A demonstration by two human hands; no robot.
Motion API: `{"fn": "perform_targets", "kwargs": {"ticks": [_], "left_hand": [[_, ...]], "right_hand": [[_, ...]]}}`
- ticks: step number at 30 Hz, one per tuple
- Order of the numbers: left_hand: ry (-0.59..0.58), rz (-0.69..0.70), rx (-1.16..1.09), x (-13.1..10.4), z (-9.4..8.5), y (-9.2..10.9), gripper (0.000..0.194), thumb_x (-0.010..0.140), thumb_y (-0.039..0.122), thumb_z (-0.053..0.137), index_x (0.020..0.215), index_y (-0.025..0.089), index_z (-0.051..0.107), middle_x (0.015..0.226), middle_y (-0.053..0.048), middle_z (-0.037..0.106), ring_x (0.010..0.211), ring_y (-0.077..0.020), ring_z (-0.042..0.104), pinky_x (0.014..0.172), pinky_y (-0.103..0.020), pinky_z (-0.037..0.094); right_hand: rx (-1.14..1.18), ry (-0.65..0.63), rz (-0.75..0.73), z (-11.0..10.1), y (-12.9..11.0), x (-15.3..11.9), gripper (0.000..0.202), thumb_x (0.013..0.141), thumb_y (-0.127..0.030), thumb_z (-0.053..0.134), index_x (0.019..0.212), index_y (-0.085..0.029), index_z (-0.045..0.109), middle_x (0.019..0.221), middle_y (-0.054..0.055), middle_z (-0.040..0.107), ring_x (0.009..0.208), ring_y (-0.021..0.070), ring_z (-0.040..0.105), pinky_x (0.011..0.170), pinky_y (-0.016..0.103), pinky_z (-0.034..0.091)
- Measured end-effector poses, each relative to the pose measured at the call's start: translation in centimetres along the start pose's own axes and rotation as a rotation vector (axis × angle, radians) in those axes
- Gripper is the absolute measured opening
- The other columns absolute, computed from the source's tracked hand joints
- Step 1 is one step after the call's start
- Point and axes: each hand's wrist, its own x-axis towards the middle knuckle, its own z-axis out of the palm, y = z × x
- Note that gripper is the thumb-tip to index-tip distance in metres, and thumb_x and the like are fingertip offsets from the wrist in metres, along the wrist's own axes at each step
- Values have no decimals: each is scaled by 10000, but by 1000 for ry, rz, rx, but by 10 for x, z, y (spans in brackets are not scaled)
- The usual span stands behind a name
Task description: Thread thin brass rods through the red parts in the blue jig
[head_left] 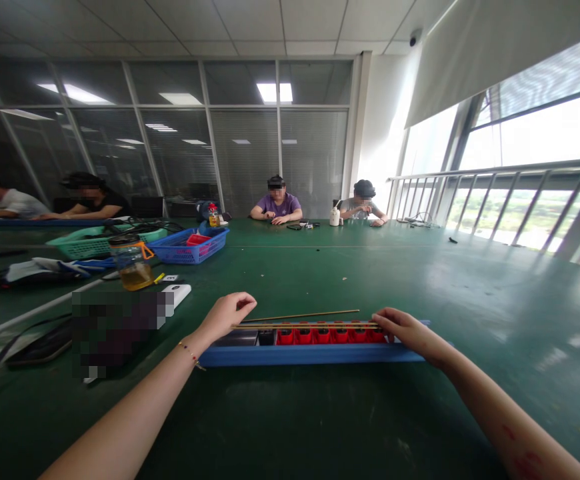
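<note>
A long blue tray (315, 355) lies in front of me, holding a row of small red cups (323, 335), a black piece (267, 337) and a grey flat part (237, 338). Thin yellowish sticks (305, 327) run lengthwise above the cups. At the tray's right end, my right hand (403, 327) has its fingers closed on the sticks' ends. My left hand (227, 313) is above the left end, thumb and fingertips pinched together; whether something is in them is hidden. Beyond the tray's far edge is another thin stick (310, 314).
To the left are a blurred dark object (120, 333), a white device (180, 293), a jar of amber liquid (135, 267), a blue basket (190, 248) and a green basket (105, 241). Several people sit around the green table (290, 420). A railing (500, 200) stands right.
</note>
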Motion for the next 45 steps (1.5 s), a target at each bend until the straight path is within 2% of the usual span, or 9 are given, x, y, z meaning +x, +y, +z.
{"fn": "perform_targets", "kwargs": {"ticks": [5,9,11,20,24,31,36,41,45], "left_hand": [[-265,3,-131,-14,-27,25,431,770,526,371,732,186,634,737,-21,645,713,-166,567,646,-233,427],[-481,5,-72,-22,-39,35,366,678,522,522,775,190,640,734,-10,642,691,-164,565,604,-216,416],[-511,-5,-43,-23,-40,38,356,655,519,546,760,194,646,705,-6,638,672,-165,566,594,-216,413],[-429,35,-7,-27,-42,48,357,564,470,631,821,223,653,806,-13,646,761,-189,575,652,-230,419],[-395,77,11,-26,-40,46,251,671,433,542,761,233,665,775,-5,658,728,-175,587,642,-224,410],[-402,31,-24,-24,-37,41,282,722,438,481,794,228,656,757,-3,667,703,-177,595,615,-226,417],[-172,149,126,-20,-39,40,258,724,437,500,761,245,668,845,-12,656,818,-192,565,746,-253,406],[100,261,281,-18,-48,36,302,781,454,434,819,248,651,880,-14,641,849,-181,536,761,-257,390],[128,240,317,-15,-52,25,303,801,438,411,848,238,633,900,-9,636,815,-161,555,725,-237,390]], "right_hand": [[50,14,-18,1,4,2,400,753,-566,443,804,-182,543,638,-18,518,580,120,477,538,231,399],[80,37,-51,3,11,5,387,743,-563,465,781,-181,510,595,-37,496,537,104,458,502,216,373],[69,54,-53,3,12,6,391,741,-569,461,738,-181,499,564,-42,485,515,101,448,485,213,358],[-30,116,-36,4,13,6,437,755,-608,398,617,-196,447,501,-43,473,470,104,428,487,224,350],[-42,120,-23,4,14,8,437,767,-599,387,600,-198,439,483,-51,467,448,99,414,485,223,342],[-2,113,-42,4,14,7,391,775,-552,423,636,-189,462,496,-53,457,461,91,399,476,214,329],[75,72,-48,4,11,6,364,723,-538,510,774,-177,514,565,-42,487,494,91,420,455,202,318],[115,88,-17,4,9,6,389,757,-547,454,846,-176,529,584,-41,484,516,96,436,491,212,362],[80,83,-2,4,8,6,410,762,-565,429,825,-177,546,576,-40,480,527,105,444,513,223,378]]}}
